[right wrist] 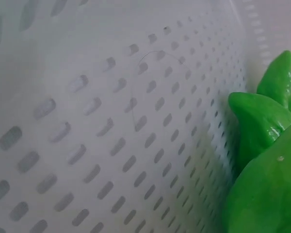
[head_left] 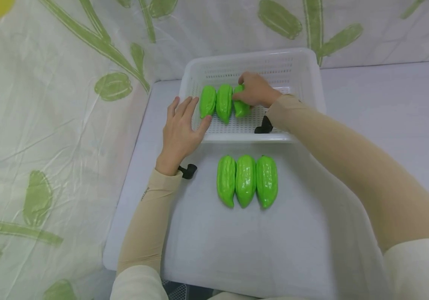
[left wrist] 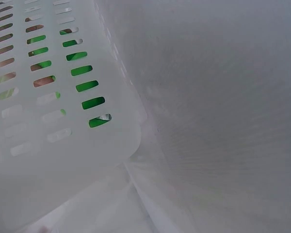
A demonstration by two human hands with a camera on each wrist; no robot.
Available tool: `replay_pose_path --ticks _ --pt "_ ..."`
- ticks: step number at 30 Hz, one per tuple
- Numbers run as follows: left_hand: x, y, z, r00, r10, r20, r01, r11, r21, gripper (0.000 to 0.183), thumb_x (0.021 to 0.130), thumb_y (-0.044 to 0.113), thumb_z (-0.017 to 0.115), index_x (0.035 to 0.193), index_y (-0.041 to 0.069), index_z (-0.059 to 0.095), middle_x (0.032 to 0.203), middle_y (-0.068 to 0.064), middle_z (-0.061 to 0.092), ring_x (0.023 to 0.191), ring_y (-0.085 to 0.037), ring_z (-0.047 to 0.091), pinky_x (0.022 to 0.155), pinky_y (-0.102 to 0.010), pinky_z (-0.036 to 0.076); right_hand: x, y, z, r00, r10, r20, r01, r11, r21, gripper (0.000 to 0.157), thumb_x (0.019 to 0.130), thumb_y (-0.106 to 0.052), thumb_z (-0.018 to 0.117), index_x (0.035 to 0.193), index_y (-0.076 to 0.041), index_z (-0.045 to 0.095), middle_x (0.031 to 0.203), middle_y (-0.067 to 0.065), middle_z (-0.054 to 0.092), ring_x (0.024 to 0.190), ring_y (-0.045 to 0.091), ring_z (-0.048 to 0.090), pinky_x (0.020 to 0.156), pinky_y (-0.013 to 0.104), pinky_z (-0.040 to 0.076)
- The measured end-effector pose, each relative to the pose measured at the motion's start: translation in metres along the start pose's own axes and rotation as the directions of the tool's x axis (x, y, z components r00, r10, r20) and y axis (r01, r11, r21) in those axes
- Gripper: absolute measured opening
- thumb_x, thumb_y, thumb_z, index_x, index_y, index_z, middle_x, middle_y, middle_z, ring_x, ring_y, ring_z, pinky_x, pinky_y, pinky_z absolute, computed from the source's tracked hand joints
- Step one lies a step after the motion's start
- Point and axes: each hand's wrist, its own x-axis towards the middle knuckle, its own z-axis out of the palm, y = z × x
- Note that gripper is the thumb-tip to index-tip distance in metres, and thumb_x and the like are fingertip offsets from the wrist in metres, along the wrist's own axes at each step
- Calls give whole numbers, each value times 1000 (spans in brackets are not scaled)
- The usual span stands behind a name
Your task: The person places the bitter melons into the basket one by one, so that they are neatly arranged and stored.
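Note:
Inside a white slotted basket [head_left: 252, 138], my right hand [head_left: 256, 89] grips a glossy green, ribbed, gourd-like vegetable [head_left: 242, 109], its upper part partly covered by the fingers. Two matching gourds, one at the left [head_left: 208, 100] and one in the middle [head_left: 224, 102], lie beside it, pointed ends toward me. My left hand [head_left: 180, 133] is at the basket's left side, fingers spread and thumb near the front left corner. In the right wrist view, green tips [right wrist: 262, 121] crowd the right edge. The left wrist view shows the basket wall [left wrist: 119, 143], with green visible through its slots.
On the white table [head_left: 214, 246], three more green gourds [head_left: 246, 181] lie side by side in front of the basket. A curtain with a leaf print [head_left: 113, 86] hangs along the left and back. Black wrist mounts [head_left: 189, 171] stick out from both wrists.

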Motion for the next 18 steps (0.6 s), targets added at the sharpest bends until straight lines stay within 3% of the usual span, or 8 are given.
replay_pose_path --ticks 5,18 --pt "0 -1 0 1000 2 6 -2 1000 8 70 103 57 51 157 13 47 162 -12 45 159 -35 21 116 -62 41 0 -3 1 1000 -1 5 1 1000 -17 72 103 -29 63 157 5 30 152 27 46 93 29 67 82 38 62" --pt "0 1 -1 1000 -4 11 4 1000 12 71 103 58 51 158 14 46 163 -12 45 160 -33 20 113 -62 43 0 -1 3 1000 -22 -9 21 994 -103 73 103 -35 62 155 6 30 150 29 45 99 29 63 90 38 57"
